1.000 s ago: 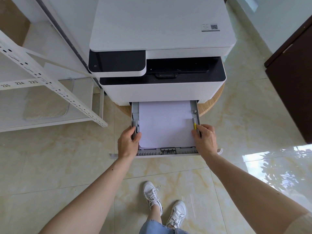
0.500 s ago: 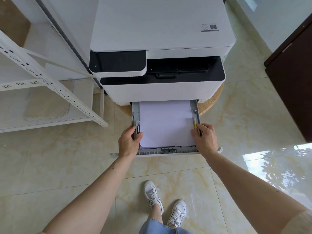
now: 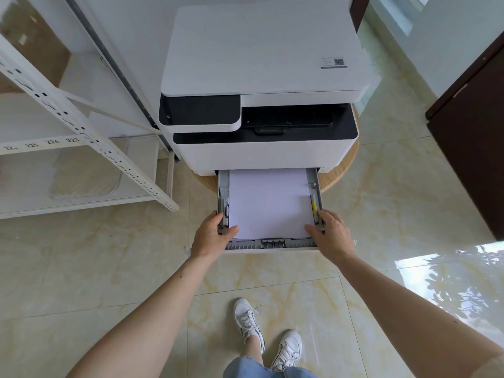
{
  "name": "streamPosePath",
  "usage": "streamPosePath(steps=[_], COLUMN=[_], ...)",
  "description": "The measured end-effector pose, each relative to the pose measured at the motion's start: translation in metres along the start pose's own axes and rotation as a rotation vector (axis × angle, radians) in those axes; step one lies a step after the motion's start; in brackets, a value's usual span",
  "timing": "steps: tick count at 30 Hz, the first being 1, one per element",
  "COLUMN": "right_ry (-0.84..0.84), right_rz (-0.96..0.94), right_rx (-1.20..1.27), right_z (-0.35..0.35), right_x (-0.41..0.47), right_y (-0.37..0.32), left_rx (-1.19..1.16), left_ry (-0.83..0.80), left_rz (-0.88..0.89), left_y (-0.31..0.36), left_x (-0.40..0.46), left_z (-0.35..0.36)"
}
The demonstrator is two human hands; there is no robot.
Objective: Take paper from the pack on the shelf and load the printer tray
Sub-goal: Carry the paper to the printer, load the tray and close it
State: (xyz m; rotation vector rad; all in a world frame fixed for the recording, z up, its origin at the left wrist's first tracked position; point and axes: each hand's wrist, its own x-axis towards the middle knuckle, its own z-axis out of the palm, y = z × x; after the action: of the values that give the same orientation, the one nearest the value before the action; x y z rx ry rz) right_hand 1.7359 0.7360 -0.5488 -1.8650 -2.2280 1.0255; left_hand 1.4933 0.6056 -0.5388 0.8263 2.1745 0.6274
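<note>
The white-and-black printer (image 3: 259, 53) stands on a low round wooden stand (image 3: 336, 174). Its grey tray (image 3: 272, 244) is pulled out toward me, and a flat stack of white paper (image 3: 268, 203) lies inside between the side guides. My left hand (image 3: 211, 237) grips the tray's left rail near the front corner, with its thumb on the paper. At the right rail, just below a yellow tab, my right hand (image 3: 332, 237) grips the same way, thumb on the paper's front corner.
A white metal shelf (image 3: 90, 143) with numbered labels stands at the left, its corner post close to the tray. A pale flat package (image 3: 81, 181) lies on its lower board. A dark brown cabinet (image 3: 469, 148) is at the right. My white shoes (image 3: 272, 339) stand on glossy tiles.
Both hands stay at the tray's front corners, and their thumbs now reach further onto the paper. The view has pulled back a little; the tray looks equally far out.
</note>
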Motion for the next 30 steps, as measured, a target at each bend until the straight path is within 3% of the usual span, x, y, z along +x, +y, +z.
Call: streamPosePath(steps=[16,30], right_ry=[-0.201,-0.136], right_rz=[-0.181,-0.193], right_rx=[-0.303,-0.298], right_z=[-0.027,-0.028], right_x=[-0.021,-0.016], right_y=[0.014,0.019], left_rx=[0.141,0.191], left_ry=[-0.069,0.009], left_rz=[-0.011,0.003], left_y=[-0.011,-0.012], left_x=[-0.024,-0.024], left_z=[-0.012,-0.012])
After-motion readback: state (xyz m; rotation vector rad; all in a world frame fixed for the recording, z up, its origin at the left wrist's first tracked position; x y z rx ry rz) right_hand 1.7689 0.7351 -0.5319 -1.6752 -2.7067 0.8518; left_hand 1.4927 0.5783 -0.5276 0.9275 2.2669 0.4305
